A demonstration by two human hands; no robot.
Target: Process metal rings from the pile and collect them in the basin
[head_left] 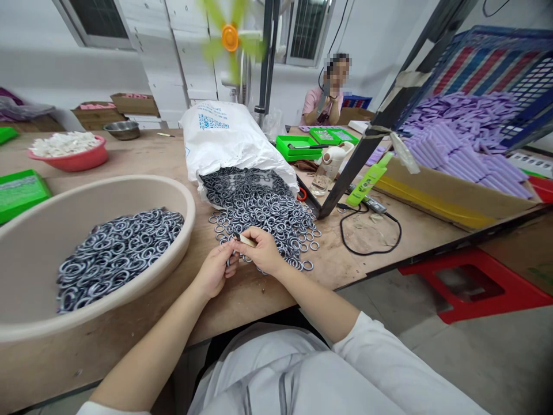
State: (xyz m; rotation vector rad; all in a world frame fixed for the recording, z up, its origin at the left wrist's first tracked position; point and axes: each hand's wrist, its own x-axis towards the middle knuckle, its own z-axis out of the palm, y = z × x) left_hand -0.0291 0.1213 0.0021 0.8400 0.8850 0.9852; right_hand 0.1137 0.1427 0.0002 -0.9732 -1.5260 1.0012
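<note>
My left hand is closed, its fingers pinching a dark grey ring that shows only in part. Touching it from the right, my right hand grips a short, pale-handled tool with a dark end; its kind is not clear. Both hands are just in front of a heap of grey rings spilling from a white sack lying on its side. To the left, a large beige basin contains many similar rings.
A dark metal post slants up from the table on the right, near a looped black cable. Beyond it, purple pieces fill a box. A red basin stands back left. A person sits across the table.
</note>
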